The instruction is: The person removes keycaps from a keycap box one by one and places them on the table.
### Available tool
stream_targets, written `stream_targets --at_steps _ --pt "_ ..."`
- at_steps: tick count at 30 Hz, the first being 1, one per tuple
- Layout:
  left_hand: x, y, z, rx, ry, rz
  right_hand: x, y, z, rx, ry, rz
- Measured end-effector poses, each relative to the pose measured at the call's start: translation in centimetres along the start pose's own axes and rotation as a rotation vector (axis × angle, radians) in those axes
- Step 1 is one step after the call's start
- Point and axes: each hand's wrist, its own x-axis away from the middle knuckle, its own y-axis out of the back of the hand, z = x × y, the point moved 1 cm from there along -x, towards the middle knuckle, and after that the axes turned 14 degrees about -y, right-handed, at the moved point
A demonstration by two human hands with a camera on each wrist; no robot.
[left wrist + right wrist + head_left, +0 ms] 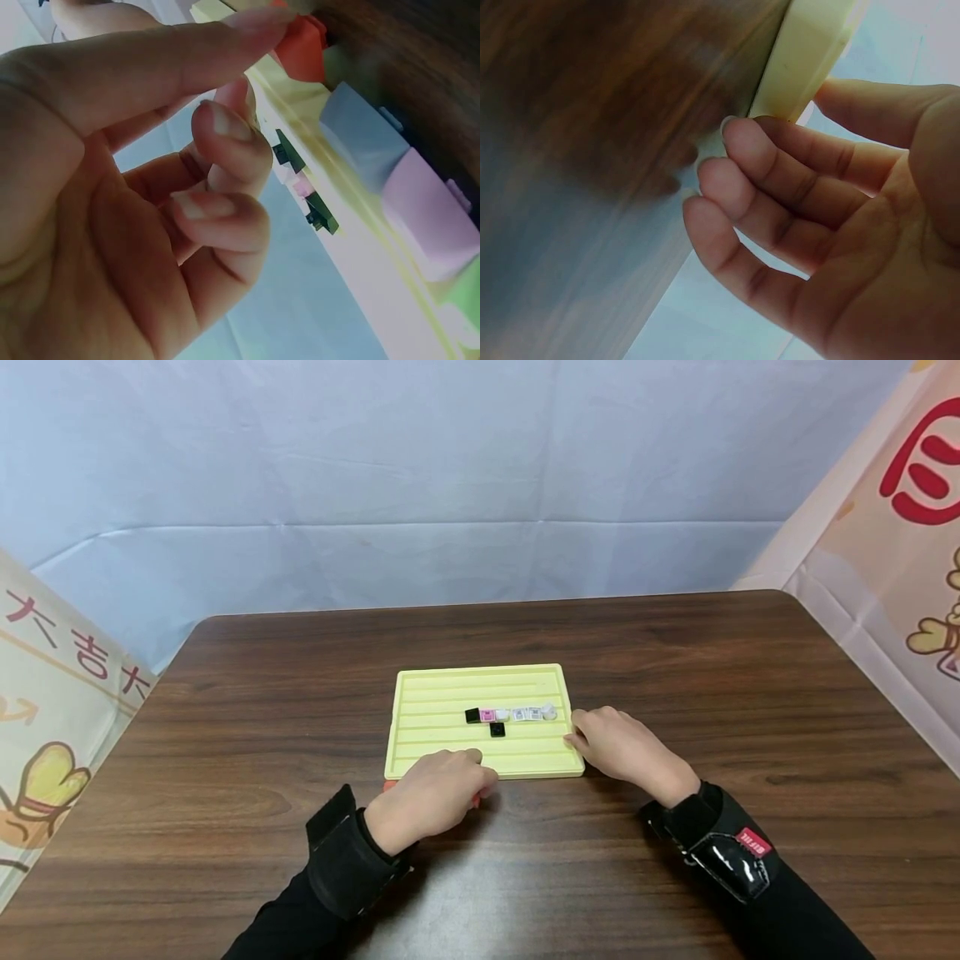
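Note:
A pale yellow ridged tray (442, 689) lies on the table. At its near edge, my left hand (431, 793) pinches a red tab-like piece (303, 54) with the thumb tip on it; the other fingers curl inward. My right hand (626, 745) holds the tray's right side, thumb by the upper rim and index finger at the side wall. Small blocks form a row on the tray: a black one (472, 716), a pink-marked one (487, 716) and white marked ones (527, 714). Another black block (497, 729) sits just below that row.
Along the tray's near side are blue (364, 139), purple (431, 214) and green (466, 300) pieces. The dark wooden table (262, 718) reaches back to a pale blue cloth (375, 485). Printed cloths hang at both sides.

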Motion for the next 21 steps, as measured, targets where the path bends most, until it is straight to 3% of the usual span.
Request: stream_targets --at_steps 21 --pt "0.31 -0.06 0.49 -0.039 0.022 -0.051 0.06 0.13 -0.05 0.008 0.002 -0.007"
